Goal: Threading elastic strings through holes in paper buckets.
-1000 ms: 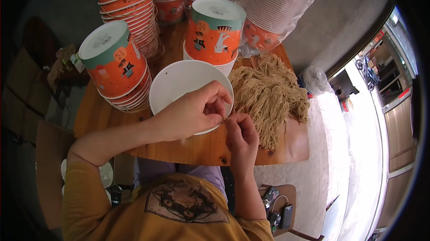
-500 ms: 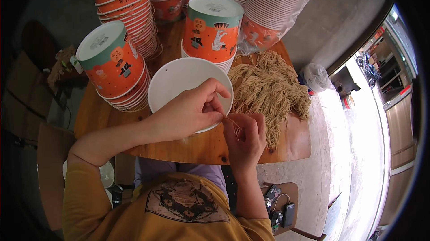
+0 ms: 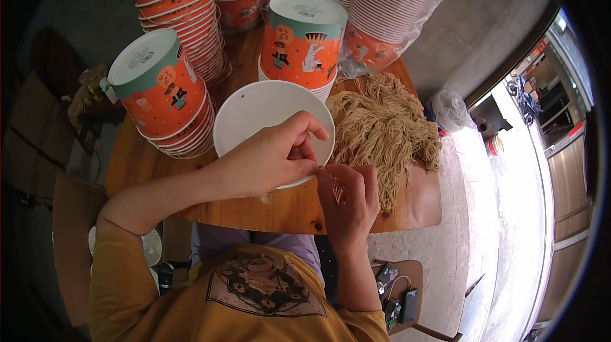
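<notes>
A white-lined paper bucket point(image 3: 245, 116) stands mouth up near the table's front edge, a small hole showing high in its far wall. My left hand point(image 3: 267, 159) reaches across its mouth, fingers curled, the thumb tip pinching at the right front rim. There a thin tan cord point(image 3: 340, 194) passes from the left thumb to my right hand point(image 3: 352, 205). My right fingers are closed on this cord, and a loop of it shows between them. How the cord meets the rim is hidden by my fingertips.
A pile of tan cords point(image 3: 385, 132) lies right of the bucket on the wooden table point(image 3: 254, 211). Upside-down stacks of orange and green buckets point(image 3: 159, 90) point(image 3: 302, 43) stand behind and left. Plastic-wrapped bucket stacks point(image 3: 398, 8) rise at the back. A chair point(image 3: 407, 278) holds small electronics at lower right.
The bucket has shifted slightly to the right. My right fingers have curled a little differently around the cord, and its loop hangs more plainly. My left hand has barely moved.
</notes>
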A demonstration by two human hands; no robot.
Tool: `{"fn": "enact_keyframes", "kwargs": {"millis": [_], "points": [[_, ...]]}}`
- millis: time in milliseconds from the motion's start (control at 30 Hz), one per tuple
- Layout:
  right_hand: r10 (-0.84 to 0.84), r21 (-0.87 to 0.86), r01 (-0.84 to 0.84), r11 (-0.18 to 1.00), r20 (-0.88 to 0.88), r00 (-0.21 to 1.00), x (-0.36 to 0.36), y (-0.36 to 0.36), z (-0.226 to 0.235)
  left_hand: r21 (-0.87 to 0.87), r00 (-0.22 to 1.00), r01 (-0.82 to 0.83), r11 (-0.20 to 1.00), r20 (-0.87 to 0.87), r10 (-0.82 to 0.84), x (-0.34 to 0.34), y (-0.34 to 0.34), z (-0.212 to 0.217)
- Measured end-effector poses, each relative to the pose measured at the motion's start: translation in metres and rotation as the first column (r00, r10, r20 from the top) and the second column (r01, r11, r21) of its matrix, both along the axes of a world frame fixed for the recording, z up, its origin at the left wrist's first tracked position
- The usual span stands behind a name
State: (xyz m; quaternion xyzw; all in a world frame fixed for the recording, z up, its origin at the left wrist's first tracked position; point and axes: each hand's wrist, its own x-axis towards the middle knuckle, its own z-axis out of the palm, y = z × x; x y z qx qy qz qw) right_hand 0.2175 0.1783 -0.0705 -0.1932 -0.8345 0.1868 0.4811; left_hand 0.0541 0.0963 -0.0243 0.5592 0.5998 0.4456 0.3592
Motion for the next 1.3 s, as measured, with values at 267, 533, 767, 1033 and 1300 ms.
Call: {"fn": "enact_keyframes", "kwargs": {"millis": [267, 533, 767, 1033, 1300], "points": [[0.047, -0.038, -0.045, 0.998, 0.049, 0.998, 0.001, 0.0, 0.005, 0.001, 1.0, 0.003, 1.0, -0.009, -0.003, 0.001, -0.001, 0.005], [0.039, -0.029, -0.039, 0.999, 0.005, 0.999, 0.0, 0.002, 0.0, 0.0, 0.999, 0.029, 1.0, -0.031, -0.029, 0.001, 0.002, 0.006], [0.088, -0.138, -0.091, 0.986, -0.033, 0.996, -0.001, -0.004, -0.004, -0.015, 0.988, 0.073, 0.997, 0.135, -0.07, -0.002, 0.006, 0.003], [0.155, -0.567, -0.218, 0.794, -0.158, 0.975, -0.005, -0.005, -0.007, -0.004, 0.993, 0.055, 0.998, 0.106, -0.054, -0.001, 0.004, 0.006], [0.191, -0.677, -0.304, 0.67, -0.238, 0.952, -0.005, 0.0, -0.01, 0.034, 0.998, 0.009, 0.999, -0.064, -0.007, 0.004, 0.001, 0.011]]}}
